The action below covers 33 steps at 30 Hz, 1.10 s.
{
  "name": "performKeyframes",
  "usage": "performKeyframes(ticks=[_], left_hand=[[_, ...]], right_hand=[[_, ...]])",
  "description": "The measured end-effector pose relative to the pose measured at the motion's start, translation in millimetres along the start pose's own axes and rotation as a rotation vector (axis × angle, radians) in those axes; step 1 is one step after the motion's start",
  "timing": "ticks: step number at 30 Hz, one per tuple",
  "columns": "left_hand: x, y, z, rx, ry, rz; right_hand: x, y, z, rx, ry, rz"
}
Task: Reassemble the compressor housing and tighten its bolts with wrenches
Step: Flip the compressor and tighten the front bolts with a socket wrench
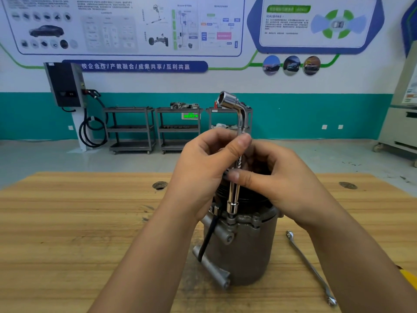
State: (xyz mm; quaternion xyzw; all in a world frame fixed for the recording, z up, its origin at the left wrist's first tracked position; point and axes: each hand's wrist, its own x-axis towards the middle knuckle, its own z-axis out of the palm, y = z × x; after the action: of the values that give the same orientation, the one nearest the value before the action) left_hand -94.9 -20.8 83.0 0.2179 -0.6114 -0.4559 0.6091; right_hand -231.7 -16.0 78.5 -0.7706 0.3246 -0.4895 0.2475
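The grey metal compressor housing (246,251) stands upright on the wooden workbench (67,222). A chrome L-shaped socket wrench (234,195) stands vertical, its lower socket seated on a bolt (230,220) at the housing's top rim; its bent upper socket end points up and left. My left hand (203,168) grips the wrench shaft, thumb near the top. My right hand (277,177) holds the shaft from the right, its thumb pressed across it. The hands hide most of the black pulley on top.
A flat combination wrench (309,265) lies on the bench to the right of the housing. A black cable (208,236) hangs down the housing's left side. Something yellow (409,277) shows at the right edge. Grey carts (178,129) and a charger (65,86) stand by the far wall.
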Motion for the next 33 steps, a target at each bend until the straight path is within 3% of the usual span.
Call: performKeyframes(ticks=[6, 19, 26, 33], left_hand=[[1, 1, -1, -0.021, -0.057, -0.025], [-1, 1, 0, -0.074, -0.092, -0.006], [-1, 1, 2, -0.081, -0.098, -0.054], [-1, -2, 3, -0.053, -0.068, -0.012]], right_hand=[[-1, -3, -6, 0.060, -0.137, 0.013], [-2, 0, 5, -0.011, 0.008, 0.010], [-3, -1, -3, 0.063, -0.086, 0.048], [0, 3, 1, 0.023, -0.010, 0.023]])
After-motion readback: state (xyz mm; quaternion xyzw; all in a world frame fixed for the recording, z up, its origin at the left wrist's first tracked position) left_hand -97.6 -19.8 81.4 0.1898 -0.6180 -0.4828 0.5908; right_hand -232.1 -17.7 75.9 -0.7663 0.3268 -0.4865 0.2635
